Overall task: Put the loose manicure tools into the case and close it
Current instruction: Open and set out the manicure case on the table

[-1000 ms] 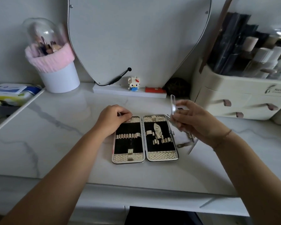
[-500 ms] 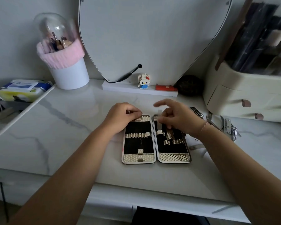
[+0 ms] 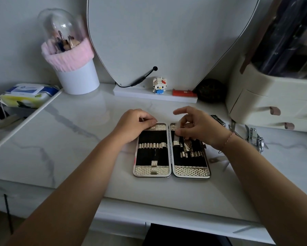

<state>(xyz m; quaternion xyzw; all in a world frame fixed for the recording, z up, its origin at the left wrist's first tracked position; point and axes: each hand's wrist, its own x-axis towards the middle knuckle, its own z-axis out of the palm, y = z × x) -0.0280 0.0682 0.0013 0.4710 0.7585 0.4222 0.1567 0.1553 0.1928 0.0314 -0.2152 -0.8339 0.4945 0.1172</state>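
Observation:
The manicure case (image 3: 153,170) lies open flat on the marble tabletop, with gold edges, black lining and gold elastic loops. My left hand (image 3: 135,124) grips the far left corner of its left half, fingers curled over the rim. My right hand (image 3: 198,127) hovers over the far end of the right half and pinches a slim metal tool (image 3: 178,126) against the lining. The hand hides the tool's lower end. Loose tools lie right of the case: a nail clipper (image 3: 218,120), a larger clipper (image 3: 255,137) and thin metal pieces (image 3: 218,159).
A heart-shaped mirror (image 3: 166,32) stands at the back with a small block figure (image 3: 159,85) on its base. A white brush holder with a pink cuff (image 3: 73,64) is back left, a cream drawer organiser (image 3: 273,102) back right. A wipes pack (image 3: 27,94) sits on the left shelf.
My right hand brought the slim tool from above the table on the right down over the right half of the case. My left hand kept its hold on the case.

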